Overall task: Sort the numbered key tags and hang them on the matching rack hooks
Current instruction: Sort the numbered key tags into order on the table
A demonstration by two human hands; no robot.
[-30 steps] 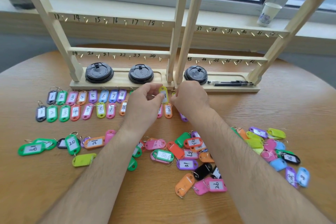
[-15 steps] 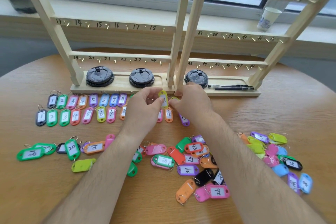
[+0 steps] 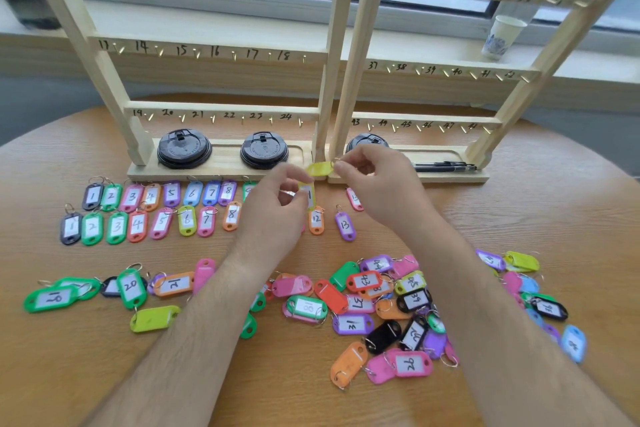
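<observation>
Sorting part-done: tag rows laid out 1–13, loose pile unsorted, rack hooks in view bare; left hand pinches yellow tag, right hand pinches second yellow tag.

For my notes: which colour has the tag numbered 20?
The tag is green; head view.

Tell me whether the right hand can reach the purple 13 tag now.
Probably yes: the purple 13 tag lies uncovered on the table beside the right hand, with nothing between. But that hand is pinching a yellow-green tag, so it would likely need to release that first.
</observation>
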